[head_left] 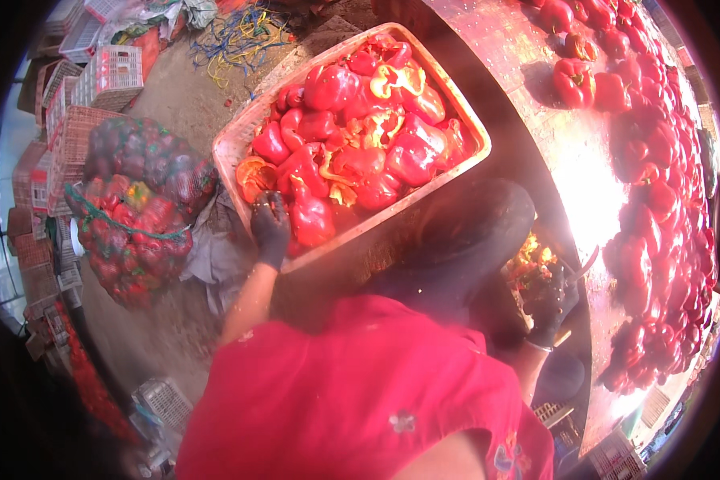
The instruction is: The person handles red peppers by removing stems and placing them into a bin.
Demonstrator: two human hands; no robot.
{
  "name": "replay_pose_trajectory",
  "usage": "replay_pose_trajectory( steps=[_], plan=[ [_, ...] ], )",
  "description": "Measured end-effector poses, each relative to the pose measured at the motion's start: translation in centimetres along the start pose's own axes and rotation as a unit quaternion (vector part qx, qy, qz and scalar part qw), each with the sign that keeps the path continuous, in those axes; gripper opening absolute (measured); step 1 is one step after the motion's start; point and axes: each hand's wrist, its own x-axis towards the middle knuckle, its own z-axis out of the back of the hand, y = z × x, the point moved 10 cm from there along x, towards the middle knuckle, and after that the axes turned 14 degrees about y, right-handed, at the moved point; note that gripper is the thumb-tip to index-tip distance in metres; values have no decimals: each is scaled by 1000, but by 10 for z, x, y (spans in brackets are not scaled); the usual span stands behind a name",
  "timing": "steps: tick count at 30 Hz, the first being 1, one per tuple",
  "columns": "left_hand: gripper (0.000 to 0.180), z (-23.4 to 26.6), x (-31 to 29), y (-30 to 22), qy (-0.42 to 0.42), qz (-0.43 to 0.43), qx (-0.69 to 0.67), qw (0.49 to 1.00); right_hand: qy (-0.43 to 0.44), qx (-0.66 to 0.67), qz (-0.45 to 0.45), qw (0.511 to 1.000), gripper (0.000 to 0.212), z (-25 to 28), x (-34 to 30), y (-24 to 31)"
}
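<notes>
My left hand (270,230), in a dark glove, reaches over the near left rim of a pale pink plastic crate (360,236). Its fingers are stretched apart beside a cut pepper with an orange inside (255,178); whether they touch it I cannot tell. Opened and halved red peppers (332,88) fill the crate, some showing their pale insides. Over on the right, by the table's edge, my right hand (550,302), gloved too, is closed round a slim tool with a light handle (562,338), perhaps a knife. A thin curved end (588,262) sticks out above it.
To the right, a shiny metal table (528,84) bears a long heap of whole red peppers (656,216). Pepper scraps (532,260) lie below its edge. Full net sacks (140,232) and stacked crates (116,76) stand left. Blue and yellow strings (240,40) lie beyond.
</notes>
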Motion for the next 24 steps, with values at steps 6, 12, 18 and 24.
replay_pose_trajectory(
  steps=[6,12,18,24],
  plan=[
    [30,-42,13,16,322,-32,168,931,6,10,-23,1000,25,11,3,-19],
    [23,-70,9,-19,478,-102,242,838,6,-16,-3,1000,25,3,7,-21],
    [31,-124,0,17,437,-44,190,878,31,-155,151,976,24,-6,-6,1],
    [31,-224,14,94,215,-68,-3,974,-56,21,-5,998,21,12,-4,-23]
  ],
)
